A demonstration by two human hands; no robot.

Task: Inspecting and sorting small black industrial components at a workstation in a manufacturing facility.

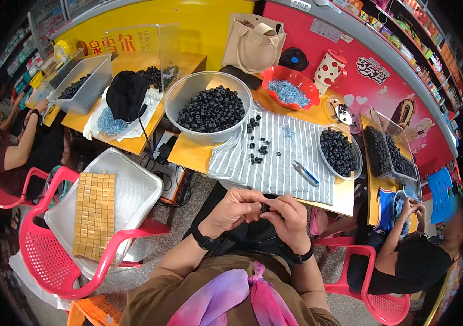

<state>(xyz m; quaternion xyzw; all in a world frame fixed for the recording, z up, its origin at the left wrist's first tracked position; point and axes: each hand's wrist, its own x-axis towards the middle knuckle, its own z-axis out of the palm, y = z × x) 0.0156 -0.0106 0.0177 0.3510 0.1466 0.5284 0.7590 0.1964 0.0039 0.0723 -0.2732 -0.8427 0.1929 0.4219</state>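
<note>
Close in front of my body, both hands meet at the fingertips around a small black bead-like piece, mostly hidden by the fingers. My left hand pinches it from the left. From the right, my right hand pinches it too. Beyond them a grey-and-white striped cloth covers the table. Blue-handled pliers lie on it, jaws pointing away. Several loose black beads are scattered there, with a small patch of clear bluish bits farther back.
A big clear bowl of black beads stands behind left, a smaller clear bowl of them right. A red bowl holds bluish bits. A pink chair is at left. People work at both sides, one at a clear bin.
</note>
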